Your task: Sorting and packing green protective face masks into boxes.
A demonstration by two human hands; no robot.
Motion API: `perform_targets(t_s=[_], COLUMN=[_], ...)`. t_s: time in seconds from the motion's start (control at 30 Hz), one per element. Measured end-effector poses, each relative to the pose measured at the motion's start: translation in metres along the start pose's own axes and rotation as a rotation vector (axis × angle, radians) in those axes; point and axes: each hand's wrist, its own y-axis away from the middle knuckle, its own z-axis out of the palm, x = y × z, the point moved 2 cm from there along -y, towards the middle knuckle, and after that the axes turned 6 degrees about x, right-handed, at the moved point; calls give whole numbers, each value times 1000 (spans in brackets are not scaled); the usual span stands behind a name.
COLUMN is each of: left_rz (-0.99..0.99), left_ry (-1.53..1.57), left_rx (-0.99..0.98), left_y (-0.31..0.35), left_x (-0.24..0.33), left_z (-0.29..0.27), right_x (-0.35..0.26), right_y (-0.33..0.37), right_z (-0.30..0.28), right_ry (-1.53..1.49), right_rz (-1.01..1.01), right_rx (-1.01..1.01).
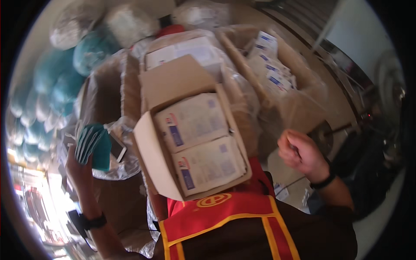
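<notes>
My left hand [79, 171] is closed on a fanned stack of teal folded fabric pieces [96, 145], held up at the left. A white device like a phone [118, 147] shows just behind the stack. In front of me an open cardboard box [156, 162] sits tilted, its flaps folded out. Two rows of flat white packets [203, 162] with blue labels fill it. To the right of the box, my right hand [302, 154] is curled into a fist in the air, with nothing seen sticking out of it.
Behind the box stands a plastic-lined carton [182, 53] with white contents. Another lined carton [236, 45] at the back right holds loose white packets [273, 65]. A third lined carton [104, 86] is at the left. Bulging teal bags [56, 71] are piled far left.
</notes>
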Motion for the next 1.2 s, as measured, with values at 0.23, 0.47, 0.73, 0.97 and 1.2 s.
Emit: perform_targets(t_s=[0.23,0.47,0.73,0.97,1.2], left_rz=[91,186,103,171,308], left_ry=[527,625,722,624,692], left_rx=[-45,-356,-354,-355,-312], left_y=[44,64,67,67,67], left_x=[73,119,133,162,171], left_z=[68,105,105,102,85], right_x=[71,170,132,12,-18], right_y=[3,41,21,-34,-66], right_z=[-165,-309,-290,-48,122], right_ry=[-451,-82,-74,498,1177], right_rz=[-233,-168,-203,-631,-1054], right_rx=[448,1036,982,272,-306])
